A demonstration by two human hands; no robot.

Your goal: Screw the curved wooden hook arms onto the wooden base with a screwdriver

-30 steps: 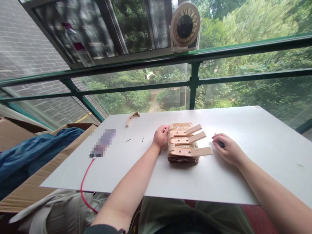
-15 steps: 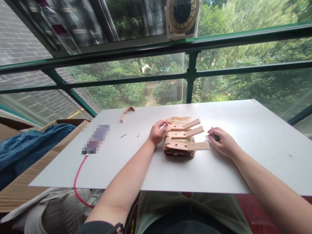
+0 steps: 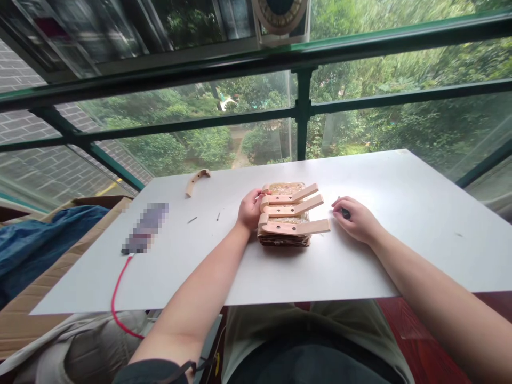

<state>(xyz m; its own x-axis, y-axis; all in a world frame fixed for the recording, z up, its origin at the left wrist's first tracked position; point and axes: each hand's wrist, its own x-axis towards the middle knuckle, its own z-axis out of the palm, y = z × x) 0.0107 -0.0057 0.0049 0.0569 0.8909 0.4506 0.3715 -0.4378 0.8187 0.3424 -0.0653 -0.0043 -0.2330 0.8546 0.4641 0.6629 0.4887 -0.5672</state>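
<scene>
A small chipboard block (image 3: 286,214) lies in the middle of the white table (image 3: 400,213), with three wooden hook pieces (image 3: 294,228) laid across its top. My left hand (image 3: 249,209) is curled against the block's left side, gripping it. My right hand (image 3: 356,220) rests on the table just right of the hooks, fingers closed on a small dark tool (image 3: 344,213) that is mostly hidden.
A fourth wooden hook (image 3: 196,180) lies at the table's far left edge. Two small screws (image 3: 192,219) lie left of the block. A blurred device (image 3: 144,228) with a red cable (image 3: 118,298) sits at left. Cardboard boxes with blue cloth (image 3: 36,240) stand beside the table. A green railing (image 3: 304,114) runs behind.
Both hands and the block stay where they were on the table. The camera has tilted down, so everything sits higher and slightly left in view.
</scene>
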